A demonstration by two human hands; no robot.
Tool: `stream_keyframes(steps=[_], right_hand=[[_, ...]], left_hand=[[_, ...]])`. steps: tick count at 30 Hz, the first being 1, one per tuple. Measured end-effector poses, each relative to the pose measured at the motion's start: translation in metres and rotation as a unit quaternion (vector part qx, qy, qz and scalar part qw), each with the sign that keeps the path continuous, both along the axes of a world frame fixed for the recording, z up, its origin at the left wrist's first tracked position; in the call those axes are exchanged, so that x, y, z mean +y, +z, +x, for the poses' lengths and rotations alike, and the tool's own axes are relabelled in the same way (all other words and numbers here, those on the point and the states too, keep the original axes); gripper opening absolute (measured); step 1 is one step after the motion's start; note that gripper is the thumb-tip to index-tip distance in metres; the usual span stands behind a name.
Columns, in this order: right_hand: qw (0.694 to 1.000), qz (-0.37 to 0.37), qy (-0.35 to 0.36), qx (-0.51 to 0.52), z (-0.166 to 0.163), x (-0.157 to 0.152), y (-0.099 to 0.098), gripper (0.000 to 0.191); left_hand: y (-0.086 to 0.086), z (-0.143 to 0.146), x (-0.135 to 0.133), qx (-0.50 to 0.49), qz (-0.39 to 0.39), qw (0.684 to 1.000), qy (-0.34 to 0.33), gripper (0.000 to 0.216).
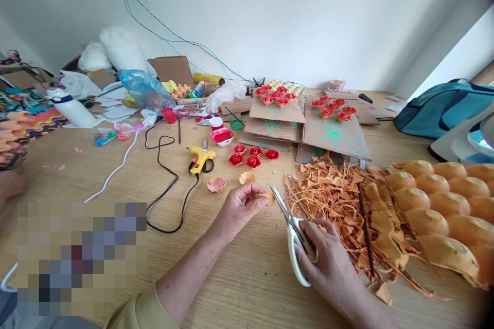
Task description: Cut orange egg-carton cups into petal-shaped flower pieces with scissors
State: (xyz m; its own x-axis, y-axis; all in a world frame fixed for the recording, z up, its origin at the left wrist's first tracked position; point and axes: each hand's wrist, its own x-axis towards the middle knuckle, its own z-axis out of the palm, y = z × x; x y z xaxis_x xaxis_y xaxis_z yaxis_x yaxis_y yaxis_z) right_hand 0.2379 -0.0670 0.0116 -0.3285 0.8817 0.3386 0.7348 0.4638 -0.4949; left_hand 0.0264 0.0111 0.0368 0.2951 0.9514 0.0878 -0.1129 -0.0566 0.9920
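Note:
Between the thumb and fingers of my left hand is a small orange egg-carton piece, partly hidden by the fingers. My right hand grips white-handled scissors, and their blades point up beside the piece's right edge. Just beyond my left hand sit two cut orange egg-carton cups, one partly behind the fingers. Several red-painted paper roses lie farther back. To the right of the scissors spreads a heap of orange carton scraps.
A yellow glue gun with a black cord stands left of centre, near a dish of red paint. Orange egg trays fill the right side. Cardboard sheets hold more roses. Another person's hand shows at the left edge.

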Motion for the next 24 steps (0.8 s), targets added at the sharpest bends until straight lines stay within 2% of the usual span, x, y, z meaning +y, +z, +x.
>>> stream_keyframes(steps=[6,12,24], right_hand=[[1.000,-0.012,-0.004,-0.007,-0.0007,0.0004,0.0017,0.019],[1.000,0.003,-0.005,-0.021,-0.0009,0.0006,0.0038,0.016],[1.000,0.007,0.000,-0.024,0.0004,0.0000,0.0081,0.013]], left_hand=[[0.0038,0.0030,-0.0020,-0.035,-0.030,0.999,0.020,0.023],[-0.0009,0.0011,0.0011,-0.040,-0.033,0.998,0.046,0.024],[0.0073,0.0008,-0.0035,-0.029,-0.039,0.998,-0.037,0.020]])
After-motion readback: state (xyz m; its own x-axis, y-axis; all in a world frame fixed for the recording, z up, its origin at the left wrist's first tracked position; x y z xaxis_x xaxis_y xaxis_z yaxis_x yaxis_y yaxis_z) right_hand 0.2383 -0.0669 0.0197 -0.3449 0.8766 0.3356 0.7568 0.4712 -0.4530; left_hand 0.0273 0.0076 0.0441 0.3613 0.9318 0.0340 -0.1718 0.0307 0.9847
